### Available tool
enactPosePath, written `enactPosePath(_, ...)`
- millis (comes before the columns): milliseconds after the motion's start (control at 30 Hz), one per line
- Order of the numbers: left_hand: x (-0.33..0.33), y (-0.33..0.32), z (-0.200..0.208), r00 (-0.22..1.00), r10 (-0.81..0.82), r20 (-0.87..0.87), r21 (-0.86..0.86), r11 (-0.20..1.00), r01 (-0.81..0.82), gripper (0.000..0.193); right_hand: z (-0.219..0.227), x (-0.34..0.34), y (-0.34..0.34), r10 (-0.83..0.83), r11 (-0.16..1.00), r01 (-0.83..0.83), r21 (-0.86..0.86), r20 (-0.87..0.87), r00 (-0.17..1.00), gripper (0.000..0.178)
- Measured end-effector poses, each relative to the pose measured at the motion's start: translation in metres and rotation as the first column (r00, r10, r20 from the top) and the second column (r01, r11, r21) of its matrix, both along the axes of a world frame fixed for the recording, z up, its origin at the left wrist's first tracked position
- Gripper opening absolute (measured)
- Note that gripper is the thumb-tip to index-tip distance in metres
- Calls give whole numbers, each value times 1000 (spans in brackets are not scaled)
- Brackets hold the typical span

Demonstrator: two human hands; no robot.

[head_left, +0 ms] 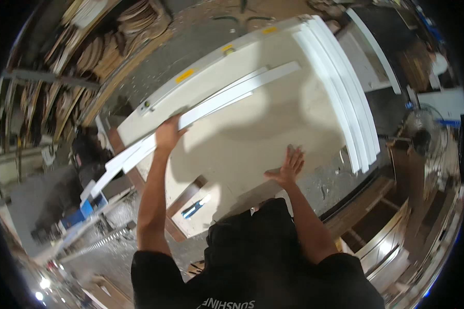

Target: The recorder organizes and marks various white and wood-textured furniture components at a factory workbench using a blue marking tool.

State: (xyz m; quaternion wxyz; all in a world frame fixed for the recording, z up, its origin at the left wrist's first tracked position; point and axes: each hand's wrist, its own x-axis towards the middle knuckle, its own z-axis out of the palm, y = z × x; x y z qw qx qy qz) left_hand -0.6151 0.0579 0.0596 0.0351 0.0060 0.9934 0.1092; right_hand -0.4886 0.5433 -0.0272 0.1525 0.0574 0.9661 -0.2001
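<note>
My left hand (168,135) is closed over several long, flat white strips (227,100), which lie slantwise across the left part of a cream tabletop (232,165). The strips overlap unevenly, and their near-left ends stick out past the table's edge. My right hand (287,169) is over the near right part of the tabletop, fingers spread, holding nothing. Whether its palm touches the surface I cannot tell. Along the right side of the table lie more long white strips (340,92), side by side.
A small blue-handled tool (193,208) rests by a brown wooden strip (186,196) at the near left corner. Yellow labels (184,75) mark the far rail. Wooden pieces fill a rack (93,51) at far left. A fan (423,136) stands right; wooden frames (376,226) lie near right.
</note>
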Motion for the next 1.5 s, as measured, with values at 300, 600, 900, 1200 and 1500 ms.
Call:
enactPosePath(300,20,-54,37,963,113,246,-121,989,-85,55,16,1,-2,-10,995,8,-104,-13,1000,160)
enactPosePath(600,69,21,53,955,127,268,-158,984,-87,53,-1,10,1,9,999,-11,-32,-57,998,161)
enactPosePath(900,203,111,40,958,135,254,-41,991,-129,54,31,-6,-4,48,997,-55,49,146,988,155)
enactPosePath(1200,276,165,30,973,160,164,-61,987,-152,54,133,-72,36,578,784,-610,-116,493,650,79)
enactPosePath(1500,310,224,19,952,115,-285,-100,984,-149,47,109,5,-72,913,397,-902,-169,-26,407,74)
